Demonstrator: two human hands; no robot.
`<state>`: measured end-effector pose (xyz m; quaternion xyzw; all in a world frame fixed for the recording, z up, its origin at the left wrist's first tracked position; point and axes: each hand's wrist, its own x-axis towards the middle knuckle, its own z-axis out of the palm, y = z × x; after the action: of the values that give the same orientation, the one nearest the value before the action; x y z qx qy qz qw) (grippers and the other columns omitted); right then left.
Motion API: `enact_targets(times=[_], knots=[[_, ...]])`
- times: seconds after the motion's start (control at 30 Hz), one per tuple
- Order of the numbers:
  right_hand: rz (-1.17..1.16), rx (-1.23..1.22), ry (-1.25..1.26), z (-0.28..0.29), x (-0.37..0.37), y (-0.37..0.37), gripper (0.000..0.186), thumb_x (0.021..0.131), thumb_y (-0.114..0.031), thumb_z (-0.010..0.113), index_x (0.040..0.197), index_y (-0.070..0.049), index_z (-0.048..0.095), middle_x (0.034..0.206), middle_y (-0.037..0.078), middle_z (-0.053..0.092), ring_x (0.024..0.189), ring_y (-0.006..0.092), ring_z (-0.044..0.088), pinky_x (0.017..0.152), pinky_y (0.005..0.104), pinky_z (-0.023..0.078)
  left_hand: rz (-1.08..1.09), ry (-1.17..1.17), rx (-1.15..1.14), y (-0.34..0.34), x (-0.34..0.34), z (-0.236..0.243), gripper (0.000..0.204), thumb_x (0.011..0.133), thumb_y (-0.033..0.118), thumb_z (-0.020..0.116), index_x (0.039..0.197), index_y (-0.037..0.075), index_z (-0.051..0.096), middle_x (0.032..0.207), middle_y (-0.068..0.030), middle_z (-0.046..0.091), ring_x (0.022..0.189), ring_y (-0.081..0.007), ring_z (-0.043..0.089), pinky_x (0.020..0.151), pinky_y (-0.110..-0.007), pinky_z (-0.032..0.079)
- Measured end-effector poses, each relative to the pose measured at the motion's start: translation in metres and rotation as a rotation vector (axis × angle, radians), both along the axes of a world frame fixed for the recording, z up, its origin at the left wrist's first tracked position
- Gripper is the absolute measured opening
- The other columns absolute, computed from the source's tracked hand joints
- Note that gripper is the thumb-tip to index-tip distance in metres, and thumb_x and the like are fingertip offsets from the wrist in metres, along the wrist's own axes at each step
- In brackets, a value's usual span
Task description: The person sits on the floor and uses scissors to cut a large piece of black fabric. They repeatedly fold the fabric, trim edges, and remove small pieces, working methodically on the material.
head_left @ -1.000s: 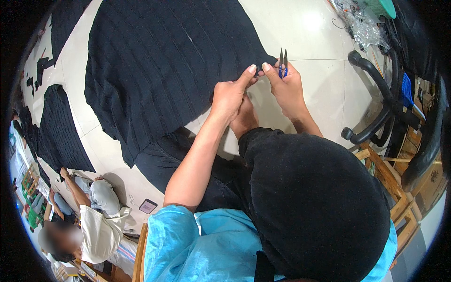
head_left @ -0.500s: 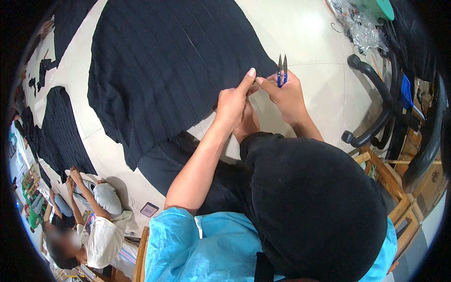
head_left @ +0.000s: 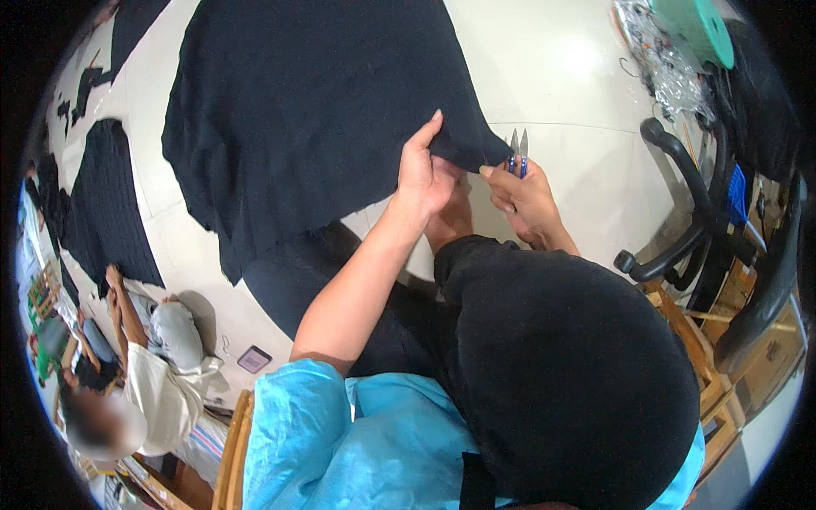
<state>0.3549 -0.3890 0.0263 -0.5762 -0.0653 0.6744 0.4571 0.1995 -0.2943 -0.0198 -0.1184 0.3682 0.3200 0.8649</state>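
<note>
The black cloth [head_left: 314, 102] spans upper left to centre; my right hand [head_left: 529, 194] pinches its corner and grips the snips [head_left: 520, 153]. My left hand's [head_left: 421, 177] hold I can't tell. No finished cut shows; what's left is unclear.

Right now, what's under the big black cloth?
Pale floor shows around the black cloth, and a dark trouser leg meets its lower edge; how far that leg extends underneath is hidden. Whatever lies beneath the middle is covered.
</note>
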Motion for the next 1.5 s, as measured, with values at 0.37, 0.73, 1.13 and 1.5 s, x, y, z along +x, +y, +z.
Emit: enact_targets(times=[0.37, 0.73, 1.13, 1.5], knots=[[0.184, -0.085, -0.252, -0.011, -0.019, -0.014, 0.019, 0.097, -0.012, 0.081, 0.096, -0.006, 0.063, 0.069, -0.002, 0.059, 0.049, 0.0043, 0.046, 0.042, 0.0239, 0.029, -0.164, 0.246, 0.034, 0.003, -0.005, 0.002, 0.086, 0.094, 0.044, 0.084, 0.149, -0.014, 0.050, 0.157, -0.0243, 0.051, 0.144, -0.0345, 0.049, 0.123, -0.044, 0.036], [0.075, -0.029, -0.053, 0.009, -0.010, 0.043, 0.044, 0.116, -0.040, 0.046, 0.127, -0.001, 0.063, 0.078, -0.002, 0.051, 0.059, 0.0057, 0.040, 0.052, 0.0249, 0.034, -0.231, 0.408, 0.090, -0.004, -0.002, -0.035, 0.049, 0.110, 0.035, 0.062, 0.135, -0.007, 0.060, 0.134, -0.0193, 0.066, 0.121, -0.0280, 0.066, 0.110, -0.043, 0.051], [0.064, -0.053, 0.233, 0.003, -0.013, 0.101, 0.050, 0.117, -0.041, 0.043, 0.123, 0.002, 0.065, 0.074, -0.003, 0.052, 0.050, 0.0019, 0.038, 0.040, 0.0199, 0.028, -0.237, 0.277, 0.140, 0.005, -0.010, -0.008, 0.035, 0.110, 0.027, 0.050, 0.128, 0.000, 0.064, 0.118, -0.0148, 0.070, 0.109, -0.0261, 0.071, 0.102, -0.046, 0.057], [0.138, -0.015, 0.264, 0.007, -0.016, 0.090, 0.045, 0.116, -0.041, 0.042, 0.119, -0.002, 0.065, 0.074, -0.003, 0.052, 0.052, 0.0043, 0.038, 0.043, 0.0227, 0.028, -0.157, 0.270, 0.138, 0.017, -0.010, 0.001, 0.041, 0.104, 0.052, 0.067, 0.109, 0.011, 0.071, 0.113, -0.0095, 0.072, 0.103, -0.0220, 0.070, 0.100, -0.045, 0.056]])
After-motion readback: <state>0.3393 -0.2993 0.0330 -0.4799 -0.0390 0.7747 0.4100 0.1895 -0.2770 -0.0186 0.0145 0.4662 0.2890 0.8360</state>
